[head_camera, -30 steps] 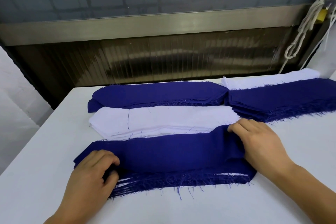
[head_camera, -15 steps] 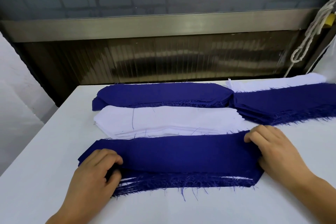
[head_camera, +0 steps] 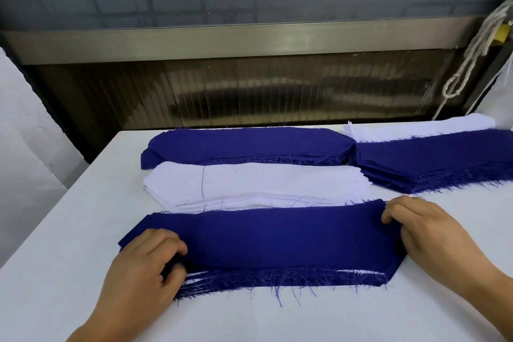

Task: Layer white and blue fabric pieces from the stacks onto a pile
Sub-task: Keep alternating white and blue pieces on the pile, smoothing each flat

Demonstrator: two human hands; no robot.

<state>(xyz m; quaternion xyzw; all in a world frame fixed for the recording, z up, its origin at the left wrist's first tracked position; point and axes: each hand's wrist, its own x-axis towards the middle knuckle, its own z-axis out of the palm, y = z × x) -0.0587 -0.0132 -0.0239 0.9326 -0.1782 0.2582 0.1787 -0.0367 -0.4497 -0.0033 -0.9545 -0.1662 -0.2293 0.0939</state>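
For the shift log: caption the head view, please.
Both hands, left hand and right hand, hold the ends of the top blue piece on the layered pile.

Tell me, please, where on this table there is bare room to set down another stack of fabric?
Bare table lies left of the white stack and the pile, and along the near edge between the left hand and right hand. Far and right is crowded: blue stack, second blue stack and white pieces adjoin.
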